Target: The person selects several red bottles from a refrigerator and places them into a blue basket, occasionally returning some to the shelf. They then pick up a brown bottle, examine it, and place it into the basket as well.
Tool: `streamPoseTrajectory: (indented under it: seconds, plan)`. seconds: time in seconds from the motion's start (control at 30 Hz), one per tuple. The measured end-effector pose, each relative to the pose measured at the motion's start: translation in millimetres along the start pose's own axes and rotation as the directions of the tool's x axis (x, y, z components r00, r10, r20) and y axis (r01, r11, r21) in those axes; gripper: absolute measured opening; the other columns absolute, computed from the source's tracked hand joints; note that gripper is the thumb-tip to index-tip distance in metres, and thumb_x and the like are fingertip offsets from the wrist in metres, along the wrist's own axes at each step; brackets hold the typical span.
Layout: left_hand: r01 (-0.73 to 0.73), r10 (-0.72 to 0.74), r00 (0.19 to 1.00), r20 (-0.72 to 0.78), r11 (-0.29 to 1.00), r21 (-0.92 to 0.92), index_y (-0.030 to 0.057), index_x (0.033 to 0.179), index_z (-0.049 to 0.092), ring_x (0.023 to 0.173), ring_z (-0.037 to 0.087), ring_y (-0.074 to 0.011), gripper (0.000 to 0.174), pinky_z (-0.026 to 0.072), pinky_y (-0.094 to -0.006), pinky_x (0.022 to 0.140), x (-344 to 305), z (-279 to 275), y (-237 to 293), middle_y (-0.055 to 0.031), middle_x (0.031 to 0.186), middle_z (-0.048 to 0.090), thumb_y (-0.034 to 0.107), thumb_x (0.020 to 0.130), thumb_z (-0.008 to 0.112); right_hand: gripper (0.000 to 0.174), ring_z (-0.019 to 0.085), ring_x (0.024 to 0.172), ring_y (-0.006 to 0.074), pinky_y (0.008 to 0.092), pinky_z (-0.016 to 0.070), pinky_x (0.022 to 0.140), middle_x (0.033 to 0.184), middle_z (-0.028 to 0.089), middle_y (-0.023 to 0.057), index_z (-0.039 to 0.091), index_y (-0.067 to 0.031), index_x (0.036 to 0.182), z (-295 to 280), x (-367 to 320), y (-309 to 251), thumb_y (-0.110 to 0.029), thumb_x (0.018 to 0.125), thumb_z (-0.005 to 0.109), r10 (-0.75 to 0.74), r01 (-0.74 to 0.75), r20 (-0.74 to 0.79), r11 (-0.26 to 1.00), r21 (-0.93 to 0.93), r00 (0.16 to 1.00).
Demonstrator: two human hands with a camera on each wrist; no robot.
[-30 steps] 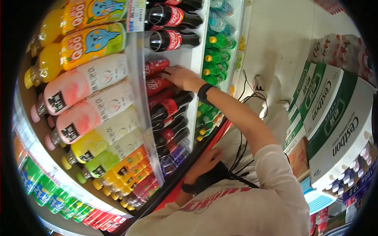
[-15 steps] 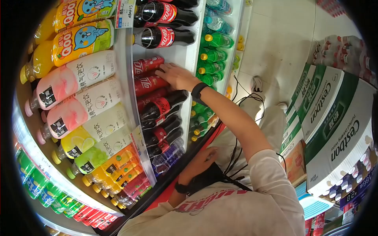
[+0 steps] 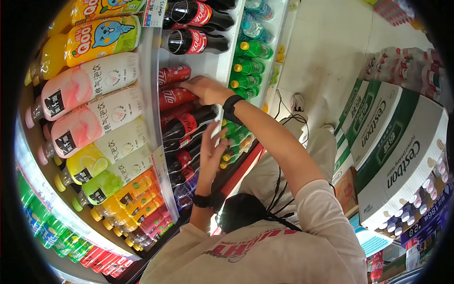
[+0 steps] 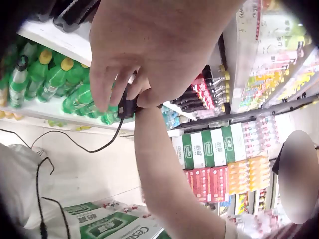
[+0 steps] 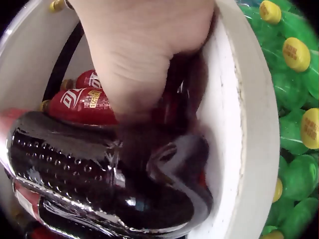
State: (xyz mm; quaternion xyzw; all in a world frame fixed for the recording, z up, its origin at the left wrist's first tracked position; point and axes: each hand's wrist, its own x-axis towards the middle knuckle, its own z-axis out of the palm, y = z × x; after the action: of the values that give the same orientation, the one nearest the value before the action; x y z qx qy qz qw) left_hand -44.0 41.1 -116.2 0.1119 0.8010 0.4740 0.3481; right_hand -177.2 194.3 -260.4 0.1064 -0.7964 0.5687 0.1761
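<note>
My right hand [image 3: 208, 90] reaches into the shelf, its fingers at the ends of red Coca-Cola bottles [image 3: 176, 98]. In the right wrist view its fingers are hidden behind the palm and a large dark cola bottle [image 5: 75, 164], so I cannot tell whether it grips anything. Beyond the hand lie more red bottles [image 5: 82, 105]. My left hand [image 3: 211, 146] is raised in front of dark cola bottles [image 3: 182, 125], fingers apart and holding nothing. In the left wrist view the left hand [image 4: 159, 40] fills the top, with the right forearm [image 4: 154, 159] behind it.
A white shelf wall [image 5: 234, 119] divides the colas from green bottles with yellow caps [image 3: 248, 66]. Peach drinks [image 3: 94, 118] fill the nearer shelf behind a clear front strip [image 3: 153, 71]. Cestbon cartons [image 3: 397, 146] stand on my right. Black cables [image 3: 276, 191] hang by my legs.
The left hand has risen from beside my body toward the cola bottles, its fingers now spread. The right hand stays at the red bottles, its fingertips now farther in. The head view has shifted slightly.
</note>
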Motion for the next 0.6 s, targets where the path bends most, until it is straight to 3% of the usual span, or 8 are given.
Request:
streamPoseTrajectory:
  seconds: [0.1,0.23,0.27,0.33,0.43,0.53,0.57,0.6]
  plan:
    - [-0.085,0.087,0.995,-0.055,0.996,0.038,0.0043,0.162,0.024,0.147,0.043,-0.0299,0.075,0.0511,-0.0391,0.106,10.3,-3.1,-13.3,-0.0174,0.165,0.031,0.002,0.098,0.064,0.084,0.059,0.123,0.0415,0.0458,0.0487,0.106,0.132,0.063,0.0217,0.051,-0.0032,0.142,12.0,3.3,0.8,-0.007,0.066,0.085,-0.014,0.014,-0.051,1.000,0.006,0.999]
    - [-0.072,0.068,0.994,-0.082,0.996,-0.048,0.0058,0.162,0.022,0.147,0.041,-0.0319,0.077,0.0506,-0.0417,0.109,15.2,-4.1,-9.0,-0.0186,0.163,0.033,0.001,0.097,0.064,0.082,0.058,0.122,0.0427,0.0455,0.0480,0.107,0.129,0.064,0.0220,0.050,-0.0018,0.142,12.9,9.2,-8.6,-0.005,0.067,0.083,0.083,-0.083,-0.003,0.996,-0.022,0.997]
    - [-0.010,0.001,0.996,-0.091,0.994,-0.107,0.0026,0.163,0.019,0.148,0.039,-0.0306,0.081,0.0401,-0.0407,0.117,13.6,-3.4,-3.0,-0.0219,0.164,0.031,-0.001,0.095,0.064,0.081,0.058,0.122,0.0429,0.0455,0.0477,0.107,0.129,0.063,0.0223,0.050,-0.0018,0.142,10.9,12.0,-7.8,-0.004,0.068,0.083,0.074,-0.074,-0.011,0.997,-0.003,0.997]
    - [-0.003,-0.006,0.996,-0.083,0.994,-0.105,0.0028,0.162,0.020,0.148,0.039,-0.0303,0.081,0.0388,-0.0408,0.118,14.8,-8.4,-6.3,-0.0214,0.163,0.032,0.000,0.095,0.065,0.080,0.057,0.122,0.0434,0.0454,0.0471,0.108,0.129,0.062,0.0229,0.050,-0.0018,0.142,11.7,13.3,-9.8,-0.004,0.069,0.082,0.060,-0.058,-0.028,0.997,0.052,0.998]
    - [-0.032,0.028,0.997,-0.075,0.998,-0.062,0.0023,0.162,0.021,0.145,0.044,-0.0295,0.077,0.0438,-0.0401,0.114,15.4,-13.7,-13.3,-0.0213,0.160,0.036,0.004,0.098,0.065,0.073,0.056,0.122,0.0433,0.0462,0.0461,0.107,0.127,0.061,0.0229,0.052,-0.0025,0.136,1.3,5.0,-9.7,-0.005,0.069,0.081,0.066,-0.063,-0.046,0.996,0.058,0.997]
    - [0.081,-0.087,0.995,-0.042,0.989,-0.127,0.0030,0.161,0.023,0.135,0.054,-0.0281,0.073,0.0501,-0.0393,0.107,11.8,-18.5,-14.0,-0.0210,0.154,0.042,0.009,0.101,0.064,0.068,0.056,0.119,0.0431,0.0472,0.0458,0.105,0.124,0.060,0.0220,0.053,-0.0037,0.132,-25.1,-6.9,-15.3,-0.004,0.070,0.080,0.086,-0.086,-0.029,0.996,0.022,0.996]
    - [0.129,-0.134,0.990,-0.033,0.984,-0.124,0.0025,0.157,0.032,0.123,0.062,-0.0261,0.062,0.0543,-0.0380,0.101,11.2,-16.7,-12.6,-0.0202,0.144,0.054,0.015,0.103,0.062,0.067,0.056,0.117,0.0429,0.0476,0.0457,0.104,0.123,0.060,0.0216,0.053,-0.0042,0.132,-36.4,-11.9,-19.4,-0.003,0.070,0.079,0.103,-0.102,-0.017,0.995,0.007,0.995]
    - [0.168,-0.164,0.986,0.035,0.978,-0.127,0.0022,0.154,0.036,0.121,0.064,-0.0258,0.058,0.0545,-0.0379,0.100,9.6,-17.1,-10.3,-0.0194,0.140,0.057,0.016,0.104,0.061,0.067,0.055,0.117,0.0431,0.0481,0.0452,0.103,0.122,0.059,0.0212,0.052,-0.0048,0.132,-43.4,-20.6,-21.4,-0.001,0.070,0.077,0.107,-0.107,-0.032,0.994,-0.005,0.994]
